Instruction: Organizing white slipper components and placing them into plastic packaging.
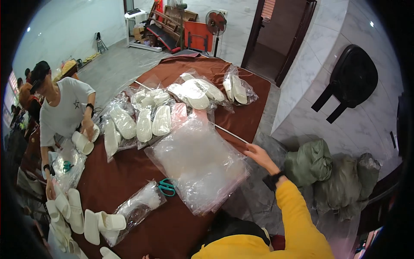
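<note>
My right hand reaches out at the right edge of the brown cloth-covered table. Its fingers are stretched out, close to the corner of a stack of clear plastic bags and the end of a thin white strip. I see nothing held in it; whether it touches the bags I cannot tell. Of my left hand only fingertips show at the bottom edge. Near it lie a white slipper partly in a clear bag and teal-handled scissors.
Bagged white slippers lie across the table's middle. On the left, a co-worker handles white slippers beside loose ones and a second pair of scissors. Green sacks stand on the floor at right; a fan stands behind.
</note>
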Motion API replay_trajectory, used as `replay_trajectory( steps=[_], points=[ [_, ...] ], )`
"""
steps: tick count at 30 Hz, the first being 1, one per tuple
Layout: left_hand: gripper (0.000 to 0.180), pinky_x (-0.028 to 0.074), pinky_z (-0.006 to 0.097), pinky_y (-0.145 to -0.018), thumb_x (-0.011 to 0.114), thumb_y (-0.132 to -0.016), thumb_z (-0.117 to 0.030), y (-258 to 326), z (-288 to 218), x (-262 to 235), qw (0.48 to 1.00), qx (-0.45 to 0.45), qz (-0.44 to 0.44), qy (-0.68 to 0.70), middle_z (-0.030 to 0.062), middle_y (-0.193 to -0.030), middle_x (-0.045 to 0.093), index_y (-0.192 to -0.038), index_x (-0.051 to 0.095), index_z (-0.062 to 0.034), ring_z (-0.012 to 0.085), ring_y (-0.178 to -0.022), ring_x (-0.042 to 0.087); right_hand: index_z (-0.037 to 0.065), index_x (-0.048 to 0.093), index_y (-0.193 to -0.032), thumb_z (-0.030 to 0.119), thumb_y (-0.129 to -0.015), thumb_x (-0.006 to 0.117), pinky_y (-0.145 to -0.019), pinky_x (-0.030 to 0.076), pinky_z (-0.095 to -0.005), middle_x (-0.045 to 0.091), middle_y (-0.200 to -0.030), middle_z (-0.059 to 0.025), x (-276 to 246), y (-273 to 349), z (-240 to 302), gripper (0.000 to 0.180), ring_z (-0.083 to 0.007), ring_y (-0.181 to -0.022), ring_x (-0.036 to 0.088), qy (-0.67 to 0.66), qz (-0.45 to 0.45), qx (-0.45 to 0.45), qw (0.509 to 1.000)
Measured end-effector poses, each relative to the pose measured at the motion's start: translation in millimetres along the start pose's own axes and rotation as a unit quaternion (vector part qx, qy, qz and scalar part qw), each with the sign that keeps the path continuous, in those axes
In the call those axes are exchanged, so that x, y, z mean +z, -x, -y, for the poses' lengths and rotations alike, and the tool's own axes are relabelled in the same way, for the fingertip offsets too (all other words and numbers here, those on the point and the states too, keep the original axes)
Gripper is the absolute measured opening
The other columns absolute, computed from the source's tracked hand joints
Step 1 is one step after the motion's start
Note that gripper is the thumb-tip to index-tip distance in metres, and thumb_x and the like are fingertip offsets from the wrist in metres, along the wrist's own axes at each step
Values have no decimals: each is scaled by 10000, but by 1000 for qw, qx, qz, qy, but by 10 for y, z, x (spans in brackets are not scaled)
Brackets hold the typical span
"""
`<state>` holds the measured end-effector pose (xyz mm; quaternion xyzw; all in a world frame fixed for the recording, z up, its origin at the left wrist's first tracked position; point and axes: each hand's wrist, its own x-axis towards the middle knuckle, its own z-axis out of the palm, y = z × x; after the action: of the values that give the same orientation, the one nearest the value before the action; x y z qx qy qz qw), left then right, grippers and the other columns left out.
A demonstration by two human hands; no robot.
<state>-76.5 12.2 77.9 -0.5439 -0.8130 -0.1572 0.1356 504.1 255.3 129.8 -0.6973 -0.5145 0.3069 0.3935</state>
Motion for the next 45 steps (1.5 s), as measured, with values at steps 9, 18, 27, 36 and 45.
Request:
replay_trajectory(
  steps=[9, 18, 27, 36, 45],
  points=[
    [424, 422, 362, -1015, 534, -986, -239, -903, -1719, 398, 791, -81, 305, 525, 189, -1303, 567, -1309, 530, 36, 291, -1192, 554, -169, 297, -1384, 729, -596, 741, -1112, 319, -422, 376, -1408, -355, 700, -1069, -106, 1275, -456, -1325, 382, 248, 155, 155, 944],
    [582, 428, 395, -972, 643, -913, -294, -972, -2606, 1446, 768, -295, 287, 491, 230, -1192, 597, -1289, 468, 115, 327, -1097, 575, -10, 626, -1189, 251, -801, 783, -875, 458, -288, 662, -1084, -55, 1202, -660, -346, 493, -160, -975, 598, -263, 327, 201, 885],
    [351, 517, 342, -850, 664, -835, -32, -780, -2814, 631, 395, -455, 332, 726, 57, -1093, 628, -1178, 594, -54, 196, -979, 601, -30, 639, -1167, 173, -941, 612, -877, 447, -265, 667, -1071, -17, 376, -916, 405, 305, -111, -985, 574, -217, 453, 57, 863],
    [281, 467, 208, -701, 679, -885, -174, -970, -2527, -735, 507, -439, 357, 650, -27, -950, 661, -1128, 646, -36, 73, -817, 599, -16, 643, -1050, 112, -892, 660, -738, 466, -265, 640, -957, -10, 343, -828, 1756, 204, -113, -853, 575, -180, 507, 29, 843],
    [253, 484, 297, -879, 596, -926, -165, -74, -833, -1255, 863, -259, -168, 400, 72, -1018, 675, -1081, 658, 24, 176, -947, 627, -3, 465, -1336, 213, -918, 658, -894, 472, -304, 596, -1212, -92, 2040, 286, 2871, 509, -173, -1070, 580, -280, 653, -90, 698]
  ],
)
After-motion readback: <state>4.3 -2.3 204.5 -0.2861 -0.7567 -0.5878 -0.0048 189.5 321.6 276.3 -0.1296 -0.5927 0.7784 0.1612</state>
